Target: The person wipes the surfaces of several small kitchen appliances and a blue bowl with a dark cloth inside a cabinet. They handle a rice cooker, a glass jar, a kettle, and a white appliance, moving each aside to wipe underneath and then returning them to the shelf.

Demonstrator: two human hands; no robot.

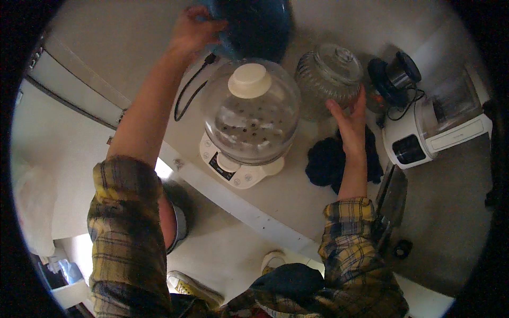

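Observation:
My left hand point(199, 33) reaches to the far edge of the picture, its fingers at the left side of a dark blue container point(254, 28) that runs out of view. My right hand point(352, 123) cups the near side of a ribbed glass jar point(324, 85), thumb and fingers spread against the glass. A knobbed glass lid point(338, 63) sits on that jar. Between my arms stands a white electric steamer or egg cooker point(258, 175) with buttons and a dark display. Its clear dome point(254, 127) has a cream knob point(249, 79) on top.
A black power cord point(179, 99) curls left of the cooker. Dark cloth point(324, 163) lies under my right forearm. To the right stand a white appliance point(409, 147) and a small dark-lidded device point(401, 71). A bucket point(181, 226) sits below the white counter edge point(238, 206).

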